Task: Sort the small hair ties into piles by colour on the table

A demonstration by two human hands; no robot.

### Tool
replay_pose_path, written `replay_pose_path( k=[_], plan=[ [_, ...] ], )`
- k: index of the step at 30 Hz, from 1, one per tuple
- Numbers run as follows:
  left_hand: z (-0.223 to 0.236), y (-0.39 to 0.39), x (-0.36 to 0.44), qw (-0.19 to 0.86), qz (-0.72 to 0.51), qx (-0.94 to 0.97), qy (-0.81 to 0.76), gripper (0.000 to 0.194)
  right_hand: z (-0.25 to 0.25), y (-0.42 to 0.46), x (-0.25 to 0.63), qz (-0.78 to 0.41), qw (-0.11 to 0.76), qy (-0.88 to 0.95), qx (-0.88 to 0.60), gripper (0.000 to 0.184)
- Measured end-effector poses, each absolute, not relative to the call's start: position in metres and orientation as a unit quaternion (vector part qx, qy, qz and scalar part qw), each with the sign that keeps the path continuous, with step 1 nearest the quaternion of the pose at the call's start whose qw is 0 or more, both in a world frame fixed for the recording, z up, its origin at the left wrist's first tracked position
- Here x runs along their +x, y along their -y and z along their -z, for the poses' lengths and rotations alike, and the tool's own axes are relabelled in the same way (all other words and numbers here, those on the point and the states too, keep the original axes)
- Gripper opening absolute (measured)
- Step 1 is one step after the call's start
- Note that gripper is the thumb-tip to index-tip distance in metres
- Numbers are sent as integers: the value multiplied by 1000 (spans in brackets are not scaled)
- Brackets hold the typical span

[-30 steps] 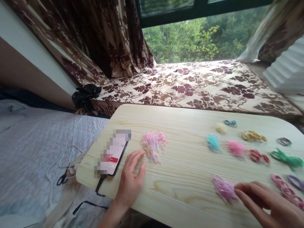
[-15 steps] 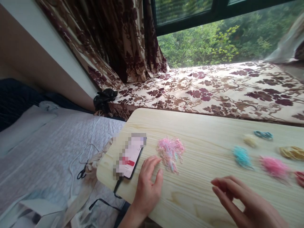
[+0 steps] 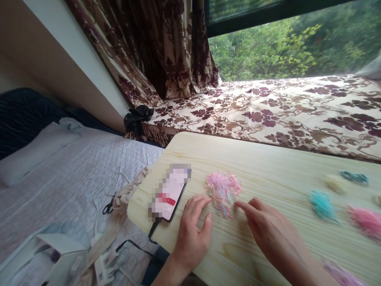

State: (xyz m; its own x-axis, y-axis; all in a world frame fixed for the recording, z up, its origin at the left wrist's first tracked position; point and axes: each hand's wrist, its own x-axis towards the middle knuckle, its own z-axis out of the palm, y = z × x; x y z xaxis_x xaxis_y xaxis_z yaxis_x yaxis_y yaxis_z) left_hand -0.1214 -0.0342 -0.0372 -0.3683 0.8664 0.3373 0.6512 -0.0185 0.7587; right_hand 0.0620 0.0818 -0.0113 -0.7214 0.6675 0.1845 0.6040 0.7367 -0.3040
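Observation:
A loose pile of thin pink strands (image 3: 223, 186) mixed with pale blue and white, perhaps tiny elastic bands, lies on the light wood table (image 3: 268, 171). At its lower left rests my left hand (image 3: 195, 228), thumb apart from the fingers, holding nothing. From the right, my right hand (image 3: 269, 224) reaches in with the index finger stretched to the pile's edge; the other fingers bend beneath and are partly hidden. Nothing shows in its grip. Left of my left hand lies a phone (image 3: 171, 194), its screen partly blurred out.
To the right are a turquoise bundle (image 3: 323, 204), a pink bundle (image 3: 366, 222), a cream bundle (image 3: 335, 183) and blue bands (image 3: 354, 177). A lilac bundle (image 3: 342, 272) lies by my right forearm. A cable (image 3: 153, 232) hangs from the phone over the edge. A bed (image 3: 89, 167) stands left.
My right hand has moved left across the table to the pink pile and its index finger has straightened. My left hand stays beside the pile. The view has shifted slightly left.

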Motion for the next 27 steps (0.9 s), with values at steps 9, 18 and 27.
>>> replay_pose_path(
  k=[9,18,27],
  plan=[
    [37,35,-121,124,-457,551,-687,31,7,-83,94,-113,189,900,-377,31],
    [36,35,-121,130,-456,551,-687,32,12,-87,75,-200,147,850,-464,35],
    [37,35,-121,132,-456,552,-686,31,7,-87,65,-194,138,852,-467,34]
  ],
)
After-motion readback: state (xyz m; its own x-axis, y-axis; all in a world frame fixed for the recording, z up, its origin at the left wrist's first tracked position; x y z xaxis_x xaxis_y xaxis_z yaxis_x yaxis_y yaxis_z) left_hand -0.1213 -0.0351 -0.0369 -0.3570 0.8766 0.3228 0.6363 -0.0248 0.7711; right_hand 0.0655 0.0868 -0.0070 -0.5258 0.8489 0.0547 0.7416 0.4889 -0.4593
